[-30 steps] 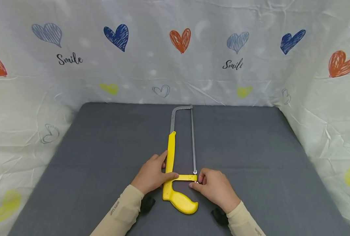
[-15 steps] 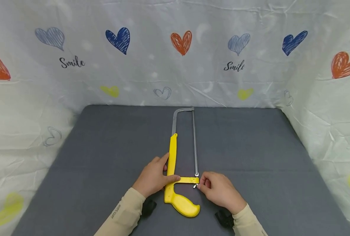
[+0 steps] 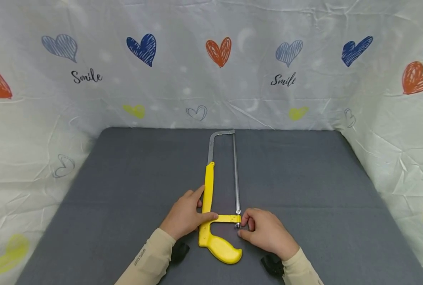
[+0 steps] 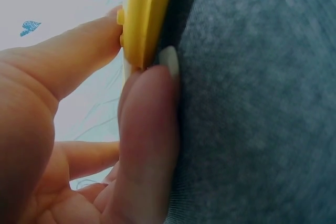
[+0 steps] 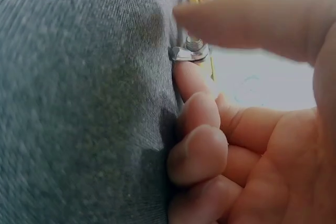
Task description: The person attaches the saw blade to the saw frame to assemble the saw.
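A hacksaw (image 3: 221,249) with a yellow handle and frame lies flat on the grey cloth. Its thin silver blade (image 3: 236,174) runs along the right side. My left hand (image 3: 183,213) holds the yellow frame, thumb over the crossbar and index finger along the far edge; the left wrist view shows the yellow frame (image 4: 144,14) between its fingers. At the blade's near end sits a small metal wing nut (image 5: 190,54) on a threaded stud. My right hand (image 3: 268,231) works this nut, index fingertip against it, thumb on the other side, remaining fingers curled.
Grey cloth (image 3: 321,178) covers the tabletop around the saw. A white curtain (image 3: 247,91) printed with hearts and "Smile" stands behind and at both sides. Black wrist cameras (image 3: 272,264) sit under both wrists, close to the cloth.
My right fingers have shifted around the wing nut, and its wings have turned. The thumb has moved towards me, away from the index finger. My left hand keeps its hold on the frame.
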Available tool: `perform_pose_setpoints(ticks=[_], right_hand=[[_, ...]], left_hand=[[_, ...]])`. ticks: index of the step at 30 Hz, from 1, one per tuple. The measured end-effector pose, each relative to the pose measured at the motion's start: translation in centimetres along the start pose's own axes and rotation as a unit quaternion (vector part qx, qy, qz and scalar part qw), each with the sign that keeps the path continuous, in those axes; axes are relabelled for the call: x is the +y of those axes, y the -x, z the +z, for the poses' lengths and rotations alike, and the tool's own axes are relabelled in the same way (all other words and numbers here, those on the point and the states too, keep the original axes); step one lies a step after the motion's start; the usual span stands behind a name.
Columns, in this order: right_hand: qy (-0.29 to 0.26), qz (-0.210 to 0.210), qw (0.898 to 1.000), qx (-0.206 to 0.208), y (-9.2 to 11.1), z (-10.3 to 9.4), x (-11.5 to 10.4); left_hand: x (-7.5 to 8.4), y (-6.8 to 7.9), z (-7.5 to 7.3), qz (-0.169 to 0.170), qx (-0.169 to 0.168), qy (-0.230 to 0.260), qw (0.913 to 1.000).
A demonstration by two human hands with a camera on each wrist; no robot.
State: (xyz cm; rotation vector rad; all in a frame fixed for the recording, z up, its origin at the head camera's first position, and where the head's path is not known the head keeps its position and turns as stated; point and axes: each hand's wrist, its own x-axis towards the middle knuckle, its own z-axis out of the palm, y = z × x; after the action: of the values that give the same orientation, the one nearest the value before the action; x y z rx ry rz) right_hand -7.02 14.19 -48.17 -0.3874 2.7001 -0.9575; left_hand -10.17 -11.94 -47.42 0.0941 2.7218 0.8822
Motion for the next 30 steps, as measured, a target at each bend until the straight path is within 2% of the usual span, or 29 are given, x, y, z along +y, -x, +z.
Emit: perform_pose_setpoints(ticks=[3,14,20,30], right_hand=[[-0.007,0.013,1.000,0.002,0.0,0.3,-0.4],[0.033,0.017,0.998,0.048,-0.5,1.5,-1.0],[0.033,0.017,0.998,0.054,-0.5,1.5,-0.9],[0.015,0.016,0.999,0.047,-0.4,1.2,-1.0]], left_hand=[[-0.1,0.1,0.0,-0.004,0.000,0.002,1.0000],[-0.1,-0.1,0.1,-0.002,0.003,-0.002,1.0000],[-0.2,-0.1,0.1,0.008,0.003,-0.014,0.9999],[0.0,0.0,0.4,0.017,0.026,-0.033,0.9989]])
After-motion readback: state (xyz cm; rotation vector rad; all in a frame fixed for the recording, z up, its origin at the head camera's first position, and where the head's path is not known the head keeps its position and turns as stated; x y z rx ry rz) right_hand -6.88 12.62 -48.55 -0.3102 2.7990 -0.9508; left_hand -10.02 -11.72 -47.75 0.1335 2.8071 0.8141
